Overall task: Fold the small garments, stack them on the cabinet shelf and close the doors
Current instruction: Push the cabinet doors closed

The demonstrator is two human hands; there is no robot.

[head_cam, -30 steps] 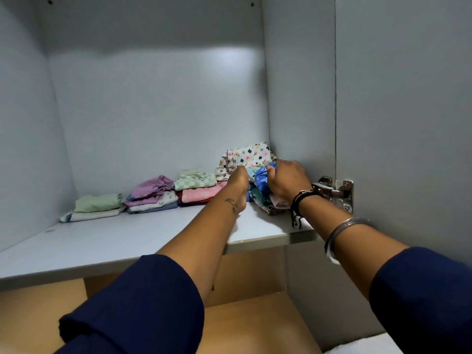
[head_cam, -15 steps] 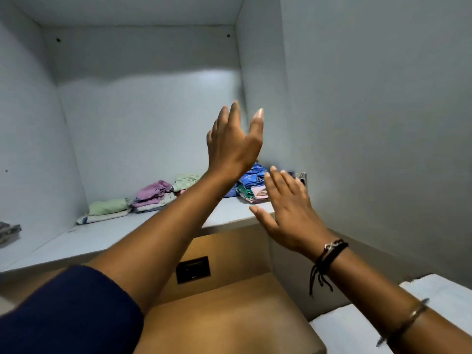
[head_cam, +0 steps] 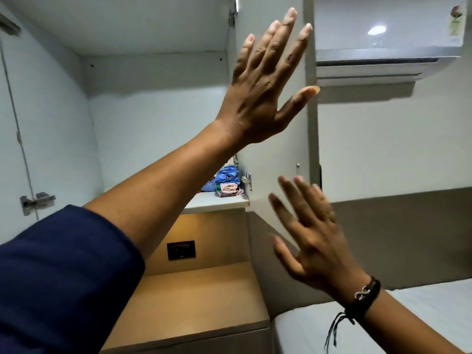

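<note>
A stack of folded small garments (head_cam: 228, 181), blue on top with pink and green below, sits at the right end of the grey cabinet shelf (head_cam: 217, 200). My left arm hides the other piles. My left hand (head_cam: 265, 88) is raised high with fingers spread, in front of the inner face of the open right cabinet door (head_cam: 275, 154). My right hand (head_cam: 309, 233) is lower, open and blurred, near that door's lower part. Neither hand holds anything. The open left door (head_cam: 15, 139) shows at the far left with its hinge.
A wooden side table (head_cam: 194, 300) with a dark wall socket (head_cam: 181, 250) stands below the shelf. A white mattress (head_cam: 421, 310) lies at the lower right. An air conditioner (head_cam: 383, 65) hangs on the wall at the upper right.
Both hands have let go of the garment stack and pulled back from the shelf. The left hand rose high, the right moved toward the right door. The view backed away and turned right.
</note>
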